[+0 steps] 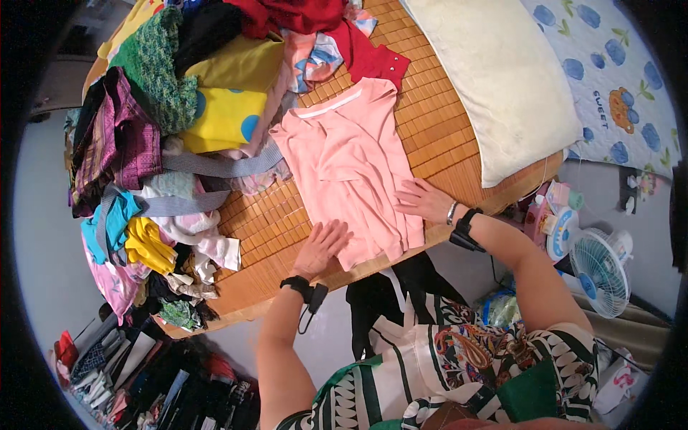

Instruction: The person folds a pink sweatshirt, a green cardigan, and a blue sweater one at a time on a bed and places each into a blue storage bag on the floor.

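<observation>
Two hands in head view, left hand and right hand, rest apart, fingers spread, seemingly gripping nothing, on a pink top near its hem, laid on a slatted mat. The cloth looks light and soft; hold hem corners or shoulders.

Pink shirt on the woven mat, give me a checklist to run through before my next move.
1. Left hand touching the pink shirt near its lower-left edge: ok.
2. Right hand at the shirt's right edge: ok.
3. Front lying smooth: not ok, creases run across it.
4. Clear of the white pillow: ok, bare woven mat shows between them.
5. Clear of the red garment: cannot tell, their edges seem to meet.
6. Underside flat: cannot tell, hidden.
</observation>
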A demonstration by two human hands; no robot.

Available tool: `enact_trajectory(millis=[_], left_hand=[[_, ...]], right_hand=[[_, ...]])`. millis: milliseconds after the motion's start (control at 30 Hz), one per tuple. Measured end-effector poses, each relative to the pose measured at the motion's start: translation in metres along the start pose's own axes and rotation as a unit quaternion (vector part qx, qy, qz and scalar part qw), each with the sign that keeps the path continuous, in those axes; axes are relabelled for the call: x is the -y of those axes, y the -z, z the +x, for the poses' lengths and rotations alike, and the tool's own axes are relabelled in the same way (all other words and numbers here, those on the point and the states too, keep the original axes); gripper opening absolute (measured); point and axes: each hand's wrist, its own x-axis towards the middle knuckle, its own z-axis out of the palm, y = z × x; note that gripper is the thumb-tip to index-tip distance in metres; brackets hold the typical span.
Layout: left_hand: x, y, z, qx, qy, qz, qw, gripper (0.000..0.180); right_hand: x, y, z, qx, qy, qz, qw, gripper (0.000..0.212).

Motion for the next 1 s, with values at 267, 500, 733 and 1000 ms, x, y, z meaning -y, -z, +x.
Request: enact_trajectory(millis=[267,500,733,1000], left_hand=[[-0.018,-0.005,-0.001,-0.002,-0.003,-0.12,0.993,0.053],[-0.037,0.028,-0.025,0.025,0.254,-0.648,0.717,0.028],[-0.009,0.016,0.037,-0.254,0.377,-0.644,0.616,0.045],[-0.053,0.0,0.042,-0.122,0.288,-0.03,0.949,0.059]], right_hand=[[0.016,0.001,-0.012,0.102,-0.026,0.138,0.985,0.045],[0.023,0.032,-0.046,0.131,-0.192,0.565,0.792,0.029],[-0.006,0.022,-0.003,-0.178,-0.493,0.396,0.754,0.035],[0.045,0.018,0.014,0.002,-0.173,0.014,0.985,0.057]])
